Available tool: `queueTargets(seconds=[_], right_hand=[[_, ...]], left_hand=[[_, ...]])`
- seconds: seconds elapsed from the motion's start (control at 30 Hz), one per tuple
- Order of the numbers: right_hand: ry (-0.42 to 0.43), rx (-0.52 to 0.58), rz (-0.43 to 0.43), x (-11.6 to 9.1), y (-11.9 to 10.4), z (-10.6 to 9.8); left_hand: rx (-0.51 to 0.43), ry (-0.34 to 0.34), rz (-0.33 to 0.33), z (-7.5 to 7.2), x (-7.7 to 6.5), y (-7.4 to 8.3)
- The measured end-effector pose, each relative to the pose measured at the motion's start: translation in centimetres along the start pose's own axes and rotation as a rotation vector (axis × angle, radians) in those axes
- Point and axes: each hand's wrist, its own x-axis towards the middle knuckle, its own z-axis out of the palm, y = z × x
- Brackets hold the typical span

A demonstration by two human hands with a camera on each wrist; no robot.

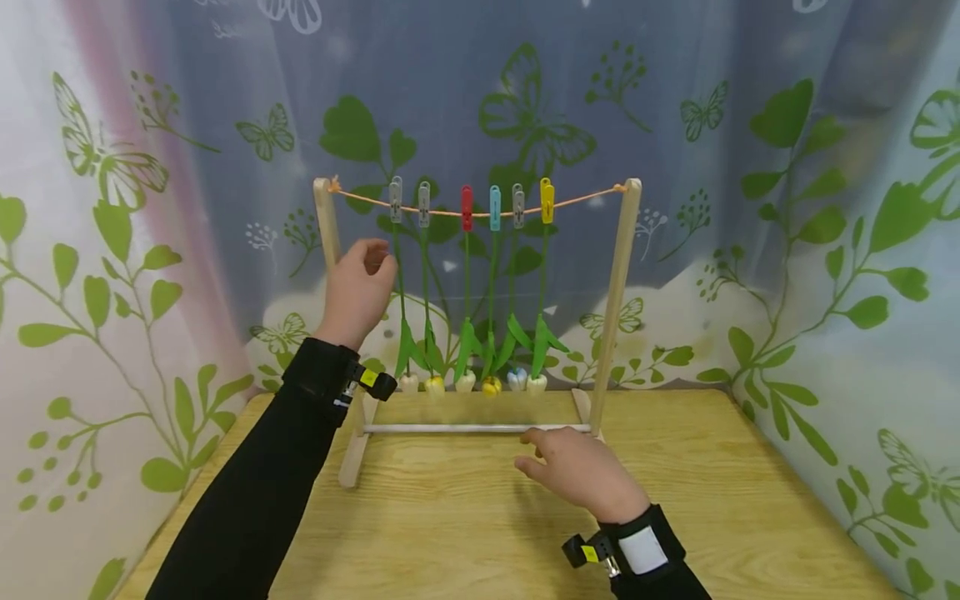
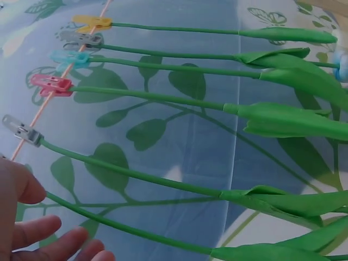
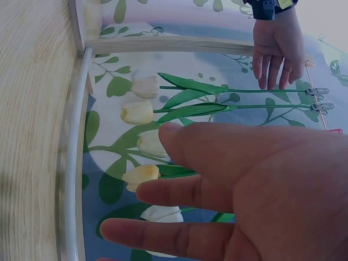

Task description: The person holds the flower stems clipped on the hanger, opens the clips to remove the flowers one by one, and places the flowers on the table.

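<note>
Wrist views dimmer than head view

The clothespins (image 1: 467, 208) looked like moulded plastic, and the orange cord (image 1: 585, 198) was fibrous, fuzzy at its knots. From where I stood, the posts (image 1: 615, 308) were pale matt wood and the white crossbar (image 1: 450, 428) smooth. The artificial tulips (image 1: 536, 384) had smooth, plastic-looking stems (image 2: 136, 94) and matt leaves (image 2: 288, 120). Wood grain covered the smooth tabletop (image 1: 465, 517); the curtain (image 1: 435, 83) was printed cloth, the sleeves (image 1: 247, 475) matt black fabric.

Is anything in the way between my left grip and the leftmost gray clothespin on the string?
Nothing visible is. The left grip is below and left of the leftmost gray clothespin, next to the tulip hanging from it; no other object shows between them.
</note>
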Motion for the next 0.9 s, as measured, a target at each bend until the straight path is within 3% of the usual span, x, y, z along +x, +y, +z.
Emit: queueTargets(seconds=[0.5, 0.9], right_hand=[[-0.003, 0.003, -0.042, 0.6, -0.4, 0.6], [0.009, -0.022, -0.088, 0.3, -0.4, 0.8]], left_hand=[[-0.026, 0.105, 0.023, 0.4, 2.0, 1.6], [-0.079, 0.134, 0.062, 1.4, 1.9, 1.8]])
